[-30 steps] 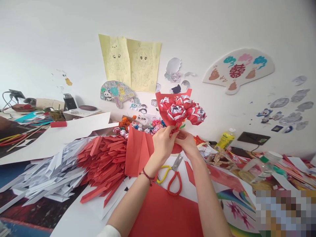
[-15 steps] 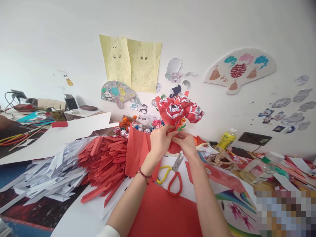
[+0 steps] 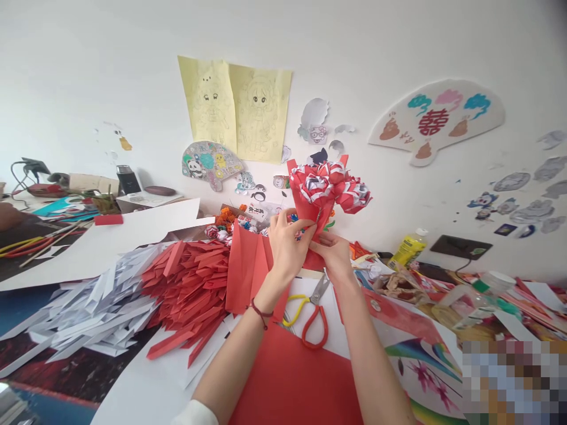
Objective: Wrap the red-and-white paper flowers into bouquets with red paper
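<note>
A bouquet of red and white paper flowers [image 3: 325,183], wrapped in red paper [image 3: 305,206], stands upright between my hands. My left hand [image 3: 286,239] pinches the wrapper's left side with thumb and forefinger, the other fingers curled above. Lower down on the right, my right hand [image 3: 334,254] closes round the base of the wrapper; its fingertips are partly hidden. Below the hands lie scissors [image 3: 315,307] with one yellow and one red handle. A large red sheet [image 3: 292,378] lies nearest me, and folded red paper [image 3: 248,268] is beside my left wrist.
Folded red paper strips [image 3: 190,289] and white paper strips [image 3: 101,307] are heaped on the left. A yellow bottle [image 3: 407,249] stands at the back right, near paper scraps and a clear plastic jug [image 3: 460,301]. The wall [image 3: 336,47] rises behind.
My left hand's fingers have lifted and spread a little from the wrapper's front. The bouquet has tilted slightly and shifted a bit to the right in view.
</note>
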Demonstrator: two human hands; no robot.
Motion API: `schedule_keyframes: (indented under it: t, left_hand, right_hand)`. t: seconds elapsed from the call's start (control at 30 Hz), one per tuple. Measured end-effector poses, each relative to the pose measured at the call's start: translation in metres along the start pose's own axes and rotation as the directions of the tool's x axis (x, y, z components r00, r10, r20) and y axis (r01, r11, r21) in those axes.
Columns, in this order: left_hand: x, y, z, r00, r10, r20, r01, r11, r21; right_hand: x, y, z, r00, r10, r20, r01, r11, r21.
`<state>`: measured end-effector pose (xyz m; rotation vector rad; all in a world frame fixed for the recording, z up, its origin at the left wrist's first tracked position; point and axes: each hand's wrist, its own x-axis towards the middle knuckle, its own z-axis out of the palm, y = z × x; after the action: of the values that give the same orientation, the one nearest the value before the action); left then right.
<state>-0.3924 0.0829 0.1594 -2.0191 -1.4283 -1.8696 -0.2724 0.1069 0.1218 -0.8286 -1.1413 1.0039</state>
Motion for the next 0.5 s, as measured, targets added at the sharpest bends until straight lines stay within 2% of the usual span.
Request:
schedule_keyframes:
  t: [0.23, 0.5]
  left_hand:
    - [-0.002, -0.002, 0.005, 0.999, -0.03, 0.031, 0.036, 0.975, -0.217]
    - [-0.002, -0.004, 0.007, 0.999, -0.048, 0.021, 0.052, 0.963, -0.264]
  right_hand:
    - [-0.002, 0.003, 0.012, 1.0, 0.017, -0.012, -0.015, 0.992, 0.127]
    - [-0.006, 0.002, 0.019, 0.997, 0.02, -0.076, -0.005, 0.982, 0.191]
